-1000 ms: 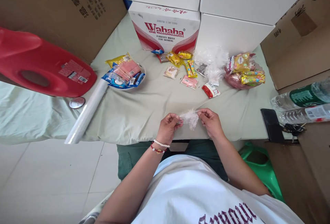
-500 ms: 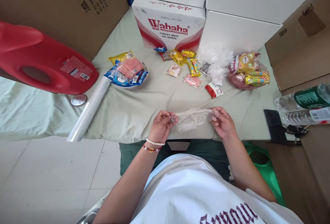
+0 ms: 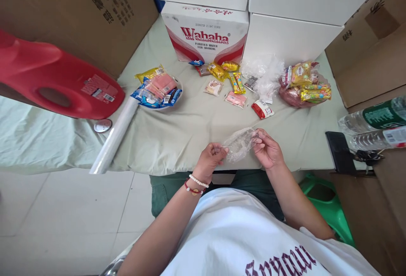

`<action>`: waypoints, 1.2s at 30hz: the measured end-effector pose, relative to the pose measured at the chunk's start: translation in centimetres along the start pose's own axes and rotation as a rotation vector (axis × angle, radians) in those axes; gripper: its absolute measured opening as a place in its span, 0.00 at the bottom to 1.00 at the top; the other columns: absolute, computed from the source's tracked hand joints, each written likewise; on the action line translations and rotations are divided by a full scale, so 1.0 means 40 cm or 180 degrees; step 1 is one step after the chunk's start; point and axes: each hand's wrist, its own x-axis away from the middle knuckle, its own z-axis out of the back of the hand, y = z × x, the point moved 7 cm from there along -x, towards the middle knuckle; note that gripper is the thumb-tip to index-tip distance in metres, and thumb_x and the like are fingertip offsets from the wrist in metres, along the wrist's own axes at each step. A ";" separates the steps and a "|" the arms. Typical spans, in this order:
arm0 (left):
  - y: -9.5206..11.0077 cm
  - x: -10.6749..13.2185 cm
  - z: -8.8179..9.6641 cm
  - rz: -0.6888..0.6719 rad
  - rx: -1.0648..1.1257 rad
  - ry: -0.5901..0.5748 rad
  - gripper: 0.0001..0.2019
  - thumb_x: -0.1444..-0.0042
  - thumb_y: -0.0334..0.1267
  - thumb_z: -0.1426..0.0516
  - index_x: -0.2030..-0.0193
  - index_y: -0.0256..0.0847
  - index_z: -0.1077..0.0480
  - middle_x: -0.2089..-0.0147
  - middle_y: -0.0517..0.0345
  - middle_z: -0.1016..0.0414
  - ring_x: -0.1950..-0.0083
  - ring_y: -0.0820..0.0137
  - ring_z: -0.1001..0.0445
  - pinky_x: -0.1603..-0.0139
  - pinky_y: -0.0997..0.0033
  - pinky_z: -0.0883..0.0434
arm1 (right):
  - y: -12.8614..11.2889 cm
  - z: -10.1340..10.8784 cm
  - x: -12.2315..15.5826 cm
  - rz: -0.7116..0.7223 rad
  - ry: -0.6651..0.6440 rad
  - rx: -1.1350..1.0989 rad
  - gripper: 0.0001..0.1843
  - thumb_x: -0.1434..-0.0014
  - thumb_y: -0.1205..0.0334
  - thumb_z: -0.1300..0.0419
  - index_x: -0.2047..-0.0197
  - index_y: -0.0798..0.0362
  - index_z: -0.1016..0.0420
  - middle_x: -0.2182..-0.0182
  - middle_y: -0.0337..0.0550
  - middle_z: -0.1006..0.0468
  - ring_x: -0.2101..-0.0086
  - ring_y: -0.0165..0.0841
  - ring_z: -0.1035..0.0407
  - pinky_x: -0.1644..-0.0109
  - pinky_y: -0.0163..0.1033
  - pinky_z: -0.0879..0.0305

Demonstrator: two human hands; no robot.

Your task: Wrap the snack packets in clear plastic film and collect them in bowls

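Observation:
A crumpled clear plastic bowl cover (image 3: 238,145) with a gathered rim is stretched between my hands above the table's front edge. My left hand (image 3: 212,157) pinches its left side, and my right hand (image 3: 265,147) pinches its right side a little higher. Beyond them lie a red-and-white snack packet (image 3: 262,109), a pink packet (image 3: 235,99) and several yellow wrapped snacks (image 3: 237,83). On the left, a white bowl (image 3: 180,95) is heaped with blue, pink and yellow packets. At the right stands a reddish bowl (image 3: 290,97) of snacks, with clear film around it.
Clear crumpled plastic (image 3: 264,75) lies before the white boxes (image 3: 292,34). A red jug (image 3: 63,79), a round lid (image 3: 102,125) and a roll of film (image 3: 116,136) occupy the left. Plastic bottles (image 3: 374,117) and a black phone (image 3: 340,152) are at the right edge.
My hands have come closer together, the left moving right. The plastic cover, stretched flat and long before, now slants upward to the right and opens into a loop. The view has shifted slightly.

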 end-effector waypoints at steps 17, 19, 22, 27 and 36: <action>0.041 0.034 -0.048 -0.0484 0.0861 -0.0375 0.23 0.56 0.45 0.25 0.68 0.41 0.34 0.57 0.59 0.21 0.54 0.65 0.18 0.49 0.60 0.23 | 0.026 0.008 0.027 0.0855 0.0590 0.2252 0.22 0.46 0.39 0.31 0.62 0.50 0.22 0.64 0.42 0.21 0.62 0.35 0.27 0.55 0.41 0.28; 0.051 0.019 0.000 -0.0511 0.0807 -0.0139 0.24 0.57 0.47 0.25 0.67 0.41 0.34 0.60 0.61 0.22 0.59 0.69 0.18 0.55 0.65 0.22 | 0.026 0.021 0.019 0.0612 0.0636 0.1901 0.23 0.48 0.38 0.31 0.63 0.49 0.23 0.65 0.41 0.21 0.66 0.33 0.28 0.61 0.39 0.27; 0.069 -0.013 0.071 -0.0527 0.0654 0.0093 0.26 0.60 0.49 0.24 0.65 0.42 0.34 0.64 0.63 0.22 0.67 0.74 0.21 0.66 0.74 0.25 | 0.028 0.034 0.015 0.0226 0.0624 0.1596 0.26 0.53 0.38 0.28 0.63 0.50 0.25 0.67 0.39 0.23 0.72 0.30 0.30 0.73 0.34 0.31; 0.077 -0.065 0.144 -0.0526 0.0326 0.0468 0.25 0.58 0.51 0.27 0.62 0.43 0.34 0.66 0.63 0.25 0.72 0.76 0.27 0.77 0.79 0.33 | 0.032 0.031 0.019 0.0097 0.0626 0.1507 0.26 0.56 0.41 0.25 0.66 0.52 0.27 0.76 0.33 0.29 0.80 0.23 0.38 0.82 0.28 0.46; 0.167 0.073 0.088 -0.2922 -0.2070 0.0614 0.26 0.55 0.31 0.41 0.46 0.46 0.29 0.41 0.47 0.26 0.37 0.54 0.29 0.33 0.50 0.34 | 0.057 0.010 0.011 0.0036 0.0587 0.1524 0.24 0.56 0.43 0.26 0.67 0.52 0.26 0.77 0.32 0.31 0.81 0.22 0.41 0.83 0.28 0.48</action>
